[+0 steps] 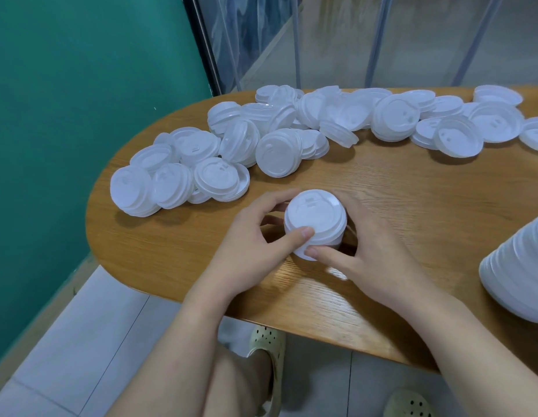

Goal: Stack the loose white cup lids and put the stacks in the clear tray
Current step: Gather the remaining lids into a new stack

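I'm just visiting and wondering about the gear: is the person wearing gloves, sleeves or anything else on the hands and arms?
No. The left hand and the right hand are both bare, with no gloves, rings, watch or bands showing. Both forearms are bare as far as the picture shows, with no sleeve in view. The fingernails look short and unpainted. Nothing else is worn on them, and no markings show.

Open wood across the middle of the table, clear passage from the right. Blocked along the far edge by a sprawl of loose lids, running from the left end round to the right corner. Near centre, taken up by a short stack of lids with the left hand and right hand wrapped round it. At the right edge, hemmed in by a long leaning stack. Bare strip along the near rim.
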### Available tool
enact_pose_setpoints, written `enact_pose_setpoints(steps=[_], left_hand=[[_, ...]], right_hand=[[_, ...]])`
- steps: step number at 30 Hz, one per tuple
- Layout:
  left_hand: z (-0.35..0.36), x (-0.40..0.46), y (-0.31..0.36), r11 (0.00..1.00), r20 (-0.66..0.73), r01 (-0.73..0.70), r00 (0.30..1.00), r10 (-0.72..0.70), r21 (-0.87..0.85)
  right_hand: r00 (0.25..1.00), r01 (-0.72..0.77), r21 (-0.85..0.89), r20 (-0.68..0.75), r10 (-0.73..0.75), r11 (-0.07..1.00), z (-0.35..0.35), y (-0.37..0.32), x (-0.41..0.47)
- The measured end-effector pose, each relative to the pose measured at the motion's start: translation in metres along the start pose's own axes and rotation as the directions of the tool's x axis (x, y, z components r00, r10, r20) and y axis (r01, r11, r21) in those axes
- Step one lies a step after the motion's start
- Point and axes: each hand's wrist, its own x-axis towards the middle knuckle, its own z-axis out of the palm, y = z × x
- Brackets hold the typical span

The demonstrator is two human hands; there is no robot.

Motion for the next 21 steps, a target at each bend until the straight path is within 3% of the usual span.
enact_pose_setpoints(steps=[12, 14, 16, 19, 21], left_hand=[[0.000, -0.001, 0.003, 1.000, -0.064, -0.008, 0.998, 0.007, 0.000], [-0.004, 0.001, 0.000, 0.997, -0.151, -0.005, 0.988, 0.016, 0.073], [-0.015, 0.005, -0.010, 0.978, -0.326, -0.003, 0.943, 0.073, 0.210], [-0.038, 0.014, -0.031, 0.842, -0.473, 0.114, 0.863, 0.180, 0.527], [-0.049, 0.023, -0.042, 0.762, -0.490, 0.237, 0.863, 0.120, 0.603]], right_hand=[[0.998, -0.064, -0.026, -0.016, 0.064, 0.998, 0.000, -0.002, -0.002], [0.998, -0.058, -0.009, -0.035, 0.058, 0.998, 0.000, -0.003, -0.001], [0.999, -0.040, 0.006, -0.034, 0.040, 0.999, 0.000, -0.005, -0.001], [0.999, -0.023, 0.017, -0.027, 0.023, 1.000, -0.001, -0.009, 0.001], [0.999, -0.018, 0.022, -0.034, 0.018, 1.000, 0.000, -0.009, 0.001]])
